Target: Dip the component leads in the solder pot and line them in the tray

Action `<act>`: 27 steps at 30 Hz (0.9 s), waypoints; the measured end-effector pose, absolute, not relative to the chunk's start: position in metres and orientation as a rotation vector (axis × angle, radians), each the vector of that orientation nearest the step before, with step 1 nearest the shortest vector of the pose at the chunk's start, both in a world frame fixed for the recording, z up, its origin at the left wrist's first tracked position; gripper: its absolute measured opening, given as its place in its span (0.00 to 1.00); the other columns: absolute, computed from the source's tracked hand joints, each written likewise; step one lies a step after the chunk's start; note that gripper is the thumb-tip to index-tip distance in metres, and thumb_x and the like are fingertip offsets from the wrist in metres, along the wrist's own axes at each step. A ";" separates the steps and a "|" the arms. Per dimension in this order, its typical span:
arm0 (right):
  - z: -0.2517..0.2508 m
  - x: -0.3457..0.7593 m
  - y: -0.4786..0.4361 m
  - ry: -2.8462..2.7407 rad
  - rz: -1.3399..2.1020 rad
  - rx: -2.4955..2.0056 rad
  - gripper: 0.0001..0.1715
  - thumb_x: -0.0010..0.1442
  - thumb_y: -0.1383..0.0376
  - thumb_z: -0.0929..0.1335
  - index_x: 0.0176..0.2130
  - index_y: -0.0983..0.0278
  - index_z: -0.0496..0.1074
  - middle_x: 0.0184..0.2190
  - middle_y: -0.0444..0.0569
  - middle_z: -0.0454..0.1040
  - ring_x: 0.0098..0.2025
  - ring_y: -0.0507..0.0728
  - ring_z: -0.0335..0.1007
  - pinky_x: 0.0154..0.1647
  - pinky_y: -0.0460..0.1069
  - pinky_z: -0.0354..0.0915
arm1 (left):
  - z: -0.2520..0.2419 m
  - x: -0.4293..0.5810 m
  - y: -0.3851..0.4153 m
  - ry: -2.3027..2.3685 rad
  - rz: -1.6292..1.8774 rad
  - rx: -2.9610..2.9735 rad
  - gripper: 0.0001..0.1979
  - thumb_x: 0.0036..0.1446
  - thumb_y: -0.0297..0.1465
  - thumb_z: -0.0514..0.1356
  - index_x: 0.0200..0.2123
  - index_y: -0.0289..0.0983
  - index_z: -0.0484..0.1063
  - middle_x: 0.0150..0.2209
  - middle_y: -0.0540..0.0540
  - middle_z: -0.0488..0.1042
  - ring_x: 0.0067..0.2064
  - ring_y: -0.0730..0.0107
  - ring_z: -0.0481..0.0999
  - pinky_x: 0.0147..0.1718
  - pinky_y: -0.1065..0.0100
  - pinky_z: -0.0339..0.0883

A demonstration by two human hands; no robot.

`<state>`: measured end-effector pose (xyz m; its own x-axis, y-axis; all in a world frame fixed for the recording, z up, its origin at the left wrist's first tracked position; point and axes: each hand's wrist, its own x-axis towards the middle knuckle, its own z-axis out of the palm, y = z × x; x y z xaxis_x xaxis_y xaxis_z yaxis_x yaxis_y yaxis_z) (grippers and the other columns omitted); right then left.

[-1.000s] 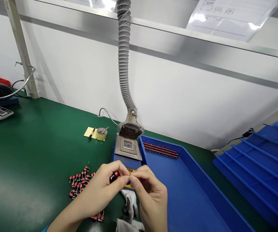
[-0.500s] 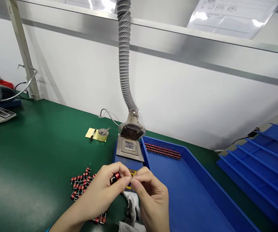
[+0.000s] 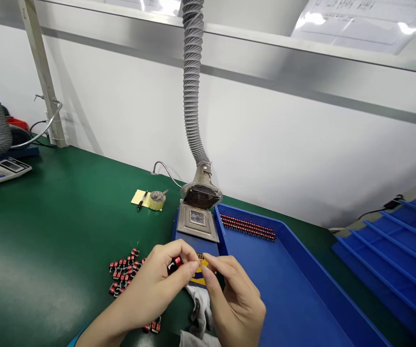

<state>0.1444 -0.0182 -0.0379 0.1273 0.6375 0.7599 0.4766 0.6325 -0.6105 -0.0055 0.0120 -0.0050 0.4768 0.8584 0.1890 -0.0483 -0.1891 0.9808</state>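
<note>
My left hand (image 3: 161, 279) is closed in a pinch on a small red-and-black wire-wound coil (image 3: 175, 264), partly hidden by the fingers. A tiny orange bit shows at its fingertips. Close by on the right, my right hand (image 3: 233, 294) has its thumb and index tips slightly parted, with the yellow label behind showing between them. I make out nothing held there. Loose coils of the same kind (image 3: 123, 271) lie on the green table, left of and partly behind my left forearm. A grey-white cloth or glove (image 3: 201, 308) rests below, between the hands.
Beyond my hands stands a blue device with a metal top plate (image 3: 198, 226), under a fume hose (image 3: 192, 86). Rows of coils (image 3: 247, 227) lie in a blue tray (image 3: 283, 270) to the right. Tape (image 3: 156, 201), a pen (image 3: 142, 200) and a calculator (image 3: 4, 171) sit leftward.
My right hand has shifted right, and its thumb and index tips have parted from my left fingertips. The left hand still pinches the coil. The whole view has shifted slightly.
</note>
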 end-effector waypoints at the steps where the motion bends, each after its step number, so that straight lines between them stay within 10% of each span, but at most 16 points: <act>1: -0.038 0.144 -0.018 -1.504 0.158 -0.970 0.17 0.59 0.75 0.69 0.44 0.56 0.76 0.30 0.44 0.76 0.30 0.52 0.71 0.29 0.45 0.68 | -0.004 -0.006 0.012 0.723 0.961 1.544 0.11 0.63 0.35 0.54 0.29 0.37 0.68 0.26 0.53 0.62 0.29 0.72 0.59 0.30 0.70 0.53; 14: -0.031 0.143 -0.022 -1.691 0.286 -0.919 0.10 0.57 0.75 0.68 0.29 0.60 0.72 0.23 0.42 0.72 0.25 0.51 0.68 0.28 0.46 0.65 | -0.009 -0.006 0.014 0.666 0.960 1.465 0.10 0.62 0.34 0.56 0.30 0.36 0.67 0.28 0.53 0.64 0.29 0.73 0.59 0.29 0.71 0.55; 23: -0.030 0.151 -0.024 -1.732 0.153 -0.915 0.25 0.59 0.78 0.66 0.49 0.55 0.75 0.35 0.47 0.78 0.35 0.55 0.74 0.36 0.49 0.69 | -0.002 -0.013 0.013 0.770 0.883 1.727 0.11 0.65 0.33 0.53 0.30 0.38 0.69 0.29 0.52 0.70 0.33 0.71 0.67 0.33 0.72 0.59; 27: -0.030 0.149 -0.025 -1.691 0.144 -1.048 0.10 0.60 0.74 0.67 0.37 0.60 0.75 0.28 0.46 0.75 0.29 0.54 0.71 0.32 0.47 0.66 | -0.006 -0.013 0.013 0.798 0.867 1.987 0.11 0.67 0.32 0.51 0.33 0.39 0.68 0.31 0.52 0.73 0.33 0.71 0.70 0.33 0.72 0.59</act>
